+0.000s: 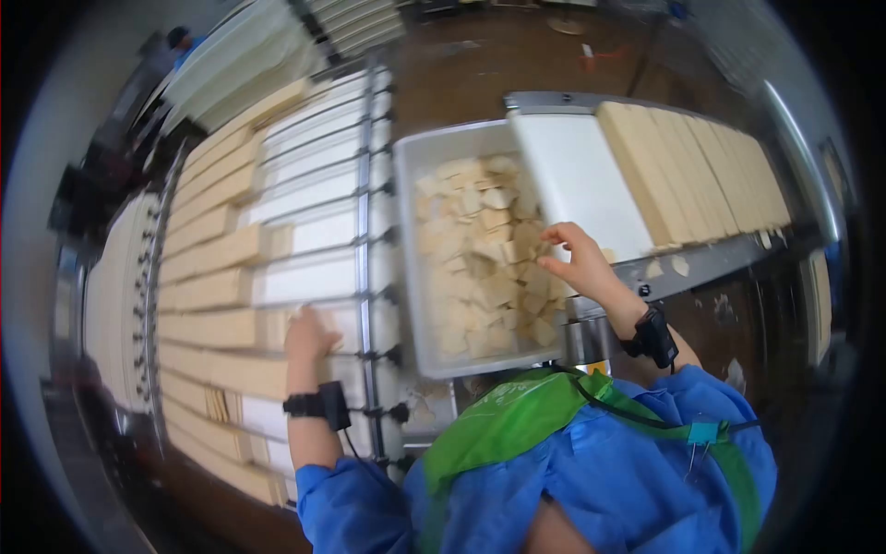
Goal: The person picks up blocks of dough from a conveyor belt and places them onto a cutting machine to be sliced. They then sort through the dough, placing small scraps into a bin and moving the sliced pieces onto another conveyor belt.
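Observation:
My left hand (pixel 310 334), blurred, is at the right end of one of the rows of pale cream slabs (pixel 208 329) on the slatted white rack (pixel 318 231). Its fingertips are smeared, so I cannot tell whether they grip anything. My right hand (pixel 581 262) hovers by the right rim of a white bin (pixel 412 268), fingers curved and apart from the thumb, with nothing between them. Broken cream-coloured pieces (pixel 489 240) fill much of this bin. Close to my right hand is the white surface of a metal-edged tray (pixel 577 175).
A block of upright cream slabs (pixel 692 171) stands on the tray's right part, with small scraps (pixel 680 266) along its front edge. Metal rails (pixel 366 185) divide the rack from the bin. Another person (pixel 183 42) is at the far upper left, beside pale stacked sheets (pixel 242 69).

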Motion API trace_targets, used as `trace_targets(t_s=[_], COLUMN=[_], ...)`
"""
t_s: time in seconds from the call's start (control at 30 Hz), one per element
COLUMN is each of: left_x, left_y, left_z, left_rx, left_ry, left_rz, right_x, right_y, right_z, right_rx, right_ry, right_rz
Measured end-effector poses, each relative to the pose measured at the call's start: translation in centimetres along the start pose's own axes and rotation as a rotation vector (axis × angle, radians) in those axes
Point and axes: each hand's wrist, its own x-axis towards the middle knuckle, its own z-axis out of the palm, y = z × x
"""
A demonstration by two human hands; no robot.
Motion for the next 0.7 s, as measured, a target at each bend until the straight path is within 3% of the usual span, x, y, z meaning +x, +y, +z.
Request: trace_targets(t_s=[0.07, 0.13, 0.17, 0.2, 0.27, 0.37, 0.43, 0.5, 0.57, 0.7], left_x=[0.8, -1.2, -0.1, -0.9, -0.5, 0.7, 3.1, 6.6, 8.5, 15.4], left_y=[-2.7, 0.3, -3.2, 0.1, 3.8, 16.0, 22.2, 28.7, 36.8, 52.8], left_z=[2.8, -1.4, 2.5, -1.3, -5.2, -9.4, -8.1, -7.6, -8.5, -7.3], left_rx=[-0.546, -0.541, -0.265, -0.432, -0.819, -0.804, -0.521, -0.608, -0.636, -0.644], left_ry=[-0.002, 0.06, 0.477, 0.413, 0.254, 0.01, 0.28, 0.145, -0.021, 0.148], left_rz=[-0.122, -0.192, 0.047, -0.169, -0.14, 0.038, 0.426, 0.727, 0.815, 1.196], right_x=[-2.2, -4.3, -5.2, -6.2, -7.8, -9.0, -8.9, -8.4, -7.5, -6.5], right_y=[2.6, 5.4, 6.9, 8.0, 9.4, 11.5, 12.5, 14.2, 15.4, 15.1], right_z=[-3.2, -5.5, -6.7, -7.9, -10.1, -12.7, -13.7, -14.0, -13.4, -14.0], right_rx=[0.022, 0.07, 0.093, 0.097, 0.004, -0.209, -0.383, -0.336, -0.299, -0.219], right_ry=[0.046, 0.117, 0.162, 0.198, 0.36, 0.518, 0.631, 0.605, 0.606, 0.57], right_rz=[0.111, 0.212, 0.262, 0.283, 0.333, 0.377, 0.419, 0.498, 0.49, 0.553])
